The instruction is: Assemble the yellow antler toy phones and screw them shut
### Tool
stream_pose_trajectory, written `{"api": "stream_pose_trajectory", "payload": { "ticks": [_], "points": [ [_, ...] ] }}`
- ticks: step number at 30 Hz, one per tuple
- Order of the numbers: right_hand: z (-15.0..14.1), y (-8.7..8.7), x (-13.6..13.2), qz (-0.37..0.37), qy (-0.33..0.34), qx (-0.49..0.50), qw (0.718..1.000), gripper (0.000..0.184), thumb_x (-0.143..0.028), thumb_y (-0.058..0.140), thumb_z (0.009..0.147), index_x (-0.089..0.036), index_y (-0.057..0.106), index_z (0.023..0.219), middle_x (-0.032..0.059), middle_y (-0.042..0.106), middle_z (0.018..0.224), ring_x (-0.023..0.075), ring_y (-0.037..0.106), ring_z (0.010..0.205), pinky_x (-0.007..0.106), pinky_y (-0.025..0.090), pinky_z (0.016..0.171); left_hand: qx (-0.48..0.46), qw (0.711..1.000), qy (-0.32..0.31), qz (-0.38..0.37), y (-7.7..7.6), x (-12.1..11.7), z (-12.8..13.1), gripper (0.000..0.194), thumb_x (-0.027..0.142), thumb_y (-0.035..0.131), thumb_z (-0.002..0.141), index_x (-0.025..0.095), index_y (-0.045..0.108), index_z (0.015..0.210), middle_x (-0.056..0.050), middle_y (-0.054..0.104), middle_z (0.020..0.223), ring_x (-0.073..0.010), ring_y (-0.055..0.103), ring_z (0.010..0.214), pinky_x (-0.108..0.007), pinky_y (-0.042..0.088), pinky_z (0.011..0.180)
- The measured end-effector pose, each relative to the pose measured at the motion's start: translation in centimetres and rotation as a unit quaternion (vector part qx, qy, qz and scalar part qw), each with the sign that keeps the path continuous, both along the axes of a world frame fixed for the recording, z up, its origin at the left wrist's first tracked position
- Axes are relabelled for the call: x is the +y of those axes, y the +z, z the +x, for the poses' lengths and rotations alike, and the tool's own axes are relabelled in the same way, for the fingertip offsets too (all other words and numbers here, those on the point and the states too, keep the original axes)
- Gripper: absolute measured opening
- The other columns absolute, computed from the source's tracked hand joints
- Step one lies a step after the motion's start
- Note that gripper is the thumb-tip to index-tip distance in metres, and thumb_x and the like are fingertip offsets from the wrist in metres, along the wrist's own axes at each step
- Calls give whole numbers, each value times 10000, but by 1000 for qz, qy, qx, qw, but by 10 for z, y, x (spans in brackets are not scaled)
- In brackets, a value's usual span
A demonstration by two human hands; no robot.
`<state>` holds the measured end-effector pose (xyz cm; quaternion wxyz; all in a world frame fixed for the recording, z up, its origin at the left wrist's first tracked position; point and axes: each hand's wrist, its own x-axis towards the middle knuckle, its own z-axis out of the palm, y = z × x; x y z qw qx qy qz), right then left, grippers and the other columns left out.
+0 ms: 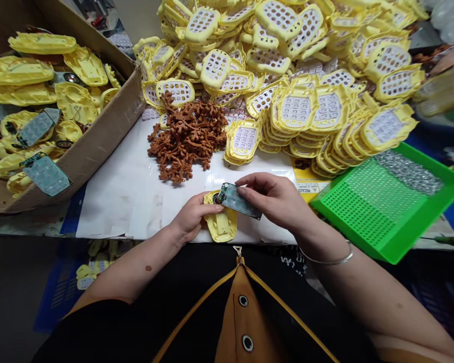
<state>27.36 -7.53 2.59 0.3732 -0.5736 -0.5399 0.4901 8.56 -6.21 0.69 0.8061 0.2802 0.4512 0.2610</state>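
Note:
Near the table's front edge, my left hand (191, 217) grips a yellow plastic half-shell (224, 229) by its left side, with the thumb across its upper part. The inside of the shell faces up. My right hand (270, 194) pinches a green circuit board (242, 201) between thumb and fingers. The board is tilted over the shell's upper right part and its left end meets my left thumb. A dark round part (216, 198) shows in the shell beside the board's end. Whether wires join board and shell I cannot make out.
On the left stands a cardboard box (109, 118) of yellow shells and boards. Brown rubbery pieces (191, 133) lie in a heap ahead. Stacked yellow covers (295, 108) with keypads fill the back and right. A green basket (378, 222) at right holds small metal screws (412, 171).

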Motion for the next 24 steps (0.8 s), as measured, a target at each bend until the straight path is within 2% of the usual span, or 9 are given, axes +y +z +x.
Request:
{"api": "stream_pose_trajectory", "payload": {
  "ticks": [2,4,7,10,11,13,17,20,24],
  "points": [
    [2,4,2,42,15,-54,998,216,-329,588,809,-164,681,911,48,696,752,137,588,618,265,461,557,7,1000,-7,-7,0,0,0,301,189,778,571,124,661,841,-42,706,763,-174,644,675,-287,496,649],
    [3,10,3,126,48,-123,983,191,-304,556,845,-179,682,916,53,716,804,146,612,670,272,466,615,21,1000,2,0,-1,-1,1,300,196,789,569,129,654,828,-34,700,748,-171,639,662,-289,489,649],
    [1,24,3,262,154,-227,925,215,-266,483,901,-199,680,958,54,726,843,150,623,715,264,443,641,40,999,21,27,-5,-3,4,326,216,805,578,143,641,849,-16,688,744,-169,632,673,-297,481,678],
    [-3,32,5,302,225,-292,879,252,-244,442,923,-202,685,978,52,719,803,150,606,680,256,396,583,44,997,38,44,-7,-3,6,334,222,814,582,145,642,858,-13,687,758,-169,630,699,-297,471,711],
    [-4,32,6,293,214,-298,883,247,-257,453,923,-197,687,974,55,718,799,152,605,674,259,390,579,39,998,40,39,-8,-3,5,331,227,815,585,143,648,858,-17,692,765,-170,631,701,-300,472,717],
    [-3,28,10,249,152,-276,916,226,-290,504,904,-179,692,965,62,718,803,154,606,668,266,403,591,23,999,42,14,-8,-2,3,313,237,807,603,136,663,863,-34,707,782,-179,642,707,-314,481,733],
    [4,7,14,118,43,-135,983,223,-334,590,843,-170,701,946,53,720,819,147,601,669,275,446,610,-23,998,45,-22,-8,0,-1,274,187,760,652,118,696,909,-75,732,865,-198,670,768,-333,500,789],
    [9,-6,10,33,24,-45,998,258,-390,633,797,-164,706,898,47,706,786,136,578,646,273,450,580,-50,997,47,-32,-8,2,-2,286,129,726,636,95,698,918,-95,735,871,-209,676,785,-334,504,808],
    [8,-15,-1,-63,-4,66,996,395,-449,717,704,-158,684,968,8,643,677,107,528,569,249,431,516,-33,997,53,-36,-7,2,0,310,108,711,631,102,675,939,-86,731,854,-200,670,768,-328,504,790]
  ]
}}
